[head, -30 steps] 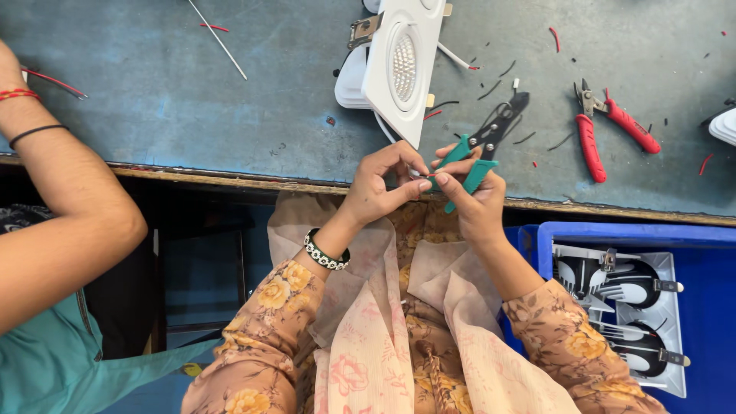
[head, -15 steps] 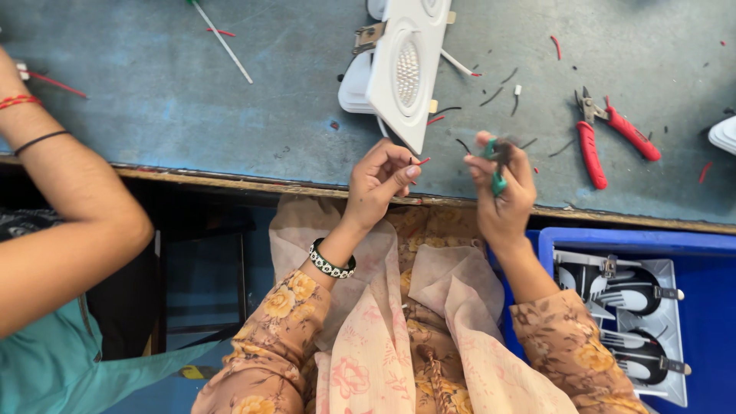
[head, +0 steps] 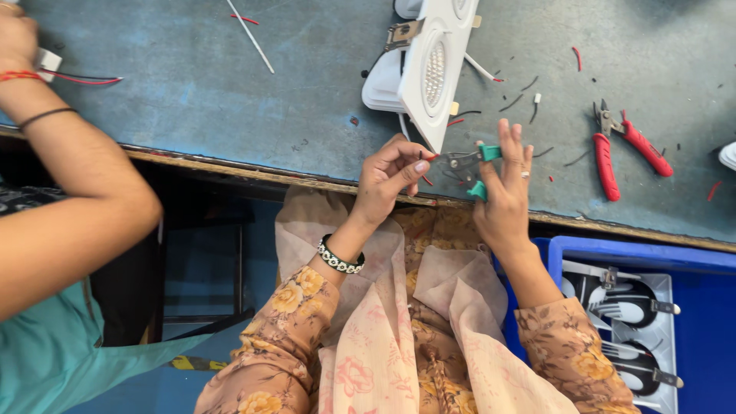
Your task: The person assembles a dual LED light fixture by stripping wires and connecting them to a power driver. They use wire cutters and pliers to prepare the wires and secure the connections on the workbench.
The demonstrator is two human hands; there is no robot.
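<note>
- now, at the near edge of the desk [head: 230, 115], both of the person's hands are raised close together, just in front of a white square light fixture [head: 429, 73].
- right hand [head: 506, 192]: closed around the green handles of a small pair of pliers [head: 469, 162]; palm and lower fingers wrap the handles, the upper fingers stand straight and spread. metal nose of the pliers points left toward the other hand.
- left hand [head: 387, 180]: fingers bent, thumb and forefinger pinched together at the tip of the pliers, on a thin red wire [head: 426, 179] that shows just below the fingertips. what lies inside the pinch is too small to make out.
- left wrist carries a black and white beaded bracelet [head: 339, 257].
- light fixture lies tilted on the desk, round lens face toward the hands, a metal spring clip [head: 404, 32] at its upper side, thin wires trailing from it.
- red-handled cutters [head: 625, 146] lie on the desk to the right, well apart from the hands, jaws up.
- short wire offcuts [head: 529, 83], red and dark, scattered on the desk between fixture and cutters.
- blue bin [head: 705, 284] at lower right, below the desk edge, holds a grey tray of parts [head: 625, 322].
- another person's arm [head: 69, 184] reaches onto the desk at far left, in a teal garment, with a red thread and a dark band at the wrist.
</note>
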